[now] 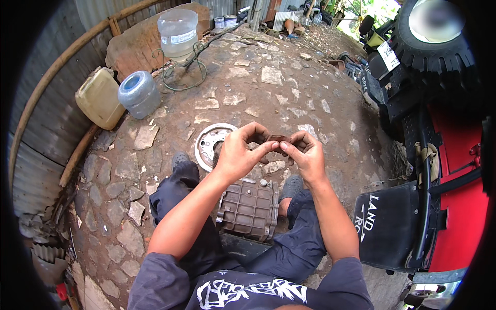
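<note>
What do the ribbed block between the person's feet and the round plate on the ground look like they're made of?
The ribbed block looks like cast metal, perhaps aluminium or iron: dull brownish-grey, grimy, with moulded ribs and a bolt head on top. The round plate seems to be pressed steel: pale grey, a matte worn face, punched holes, a raised rim. The exact alloy cannot be told.

You hold a small, dark brown, flat part [278,139] level between both thumbs and forefingers, above the ribbed metal housing [249,208].
</note>
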A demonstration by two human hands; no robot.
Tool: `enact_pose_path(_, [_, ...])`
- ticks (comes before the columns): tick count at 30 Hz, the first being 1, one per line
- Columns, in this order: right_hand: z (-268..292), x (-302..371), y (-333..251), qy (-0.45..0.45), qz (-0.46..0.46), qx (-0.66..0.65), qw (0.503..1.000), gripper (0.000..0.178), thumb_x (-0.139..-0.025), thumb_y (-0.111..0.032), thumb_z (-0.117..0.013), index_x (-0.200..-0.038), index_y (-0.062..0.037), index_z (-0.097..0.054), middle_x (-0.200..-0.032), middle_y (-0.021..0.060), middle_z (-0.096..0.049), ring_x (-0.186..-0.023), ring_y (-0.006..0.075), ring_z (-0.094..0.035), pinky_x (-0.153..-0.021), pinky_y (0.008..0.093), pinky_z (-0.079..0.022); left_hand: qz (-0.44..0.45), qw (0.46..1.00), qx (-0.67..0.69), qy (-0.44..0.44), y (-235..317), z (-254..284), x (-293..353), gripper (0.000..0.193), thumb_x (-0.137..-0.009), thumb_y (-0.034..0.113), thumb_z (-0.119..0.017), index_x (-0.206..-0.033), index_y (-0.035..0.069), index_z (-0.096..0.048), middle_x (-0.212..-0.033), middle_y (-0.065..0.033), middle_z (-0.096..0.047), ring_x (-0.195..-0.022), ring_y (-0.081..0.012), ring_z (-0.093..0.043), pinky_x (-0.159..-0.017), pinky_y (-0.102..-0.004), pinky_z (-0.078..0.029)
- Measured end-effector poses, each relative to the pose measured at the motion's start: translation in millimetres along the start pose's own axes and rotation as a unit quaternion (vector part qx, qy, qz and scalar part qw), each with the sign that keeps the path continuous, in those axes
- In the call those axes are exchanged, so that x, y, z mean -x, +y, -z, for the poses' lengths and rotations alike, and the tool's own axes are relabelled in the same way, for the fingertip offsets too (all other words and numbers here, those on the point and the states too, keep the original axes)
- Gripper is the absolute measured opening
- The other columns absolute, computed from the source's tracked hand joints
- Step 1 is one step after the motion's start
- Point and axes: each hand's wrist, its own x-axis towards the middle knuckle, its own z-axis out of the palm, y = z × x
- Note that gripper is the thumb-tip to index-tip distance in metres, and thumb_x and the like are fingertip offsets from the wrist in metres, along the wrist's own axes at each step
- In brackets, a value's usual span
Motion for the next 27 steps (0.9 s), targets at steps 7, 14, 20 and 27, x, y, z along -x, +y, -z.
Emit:
enact_pose_path(7, [-15,6,-13,-0.019,0.048,-0.063,0.997,0.027,-0.091,-0.008,-0.082,-0.113,0.0018,-0.070,-0.102,0.0086,-0.076,-0.097,0.0139,-0.071,-0.086,0.0284,-0.058,-0.028,0.999,-0.011,-0.011,-6,5,1,0.023,-0.094,0.011,-0.077,-0.114,0.001,-0.074,-0.098,-0.0080,-0.079,-0.090,-0.0110,-0.075,-0.078,-0.0270,-0.059])
enact_pose_path(14, [-14,4,-5,-0.029,0.039,-0.018,0.999,0.022,-0.092,-0.005,-0.080,-0.111,0.0043,-0.075,-0.104,0.0108,-0.078,-0.095,0.0143,-0.073,-0.089,0.0293,-0.058,-0.040,0.998,-0.049,-0.013,3,10,4,0.025,-0.094,0.011,-0.076,-0.117,0.001,-0.075,-0.100,-0.0088,-0.080,-0.092,-0.0110,-0.075,-0.079,-0.0273,-0.059])
enact_pose_path(20, [-14,2,-1,-0.018,0.047,-0.039,0.998,0.022,-0.091,-0.007,-0.082,-0.108,0.0039,-0.076,-0.101,0.0101,-0.078,-0.092,0.0134,-0.073,-0.085,0.0290,-0.059,-0.010,0.997,-0.075,0.001,18,10,5,0.026,-0.091,0.009,-0.080,-0.115,-0.001,-0.076,-0.095,-0.0083,-0.079,-0.081,-0.0093,-0.072,-0.071,-0.0270,-0.058])
enact_pose_path(27, [-16,4,-6,-0.016,0.025,0.001,1.000,0.023,-0.090,-0.009,-0.083,-0.108,0.0036,-0.076,-0.099,0.0102,-0.078,-0.090,0.0132,-0.072,-0.083,0.0281,-0.058,0.035,0.998,-0.026,-0.034,16,21,4,0.029,-0.084,0.007,-0.086,-0.111,-0.002,-0.078,-0.099,-0.0044,-0.077,-0.090,-0.0105,-0.068,-0.082,-0.0276,-0.056])
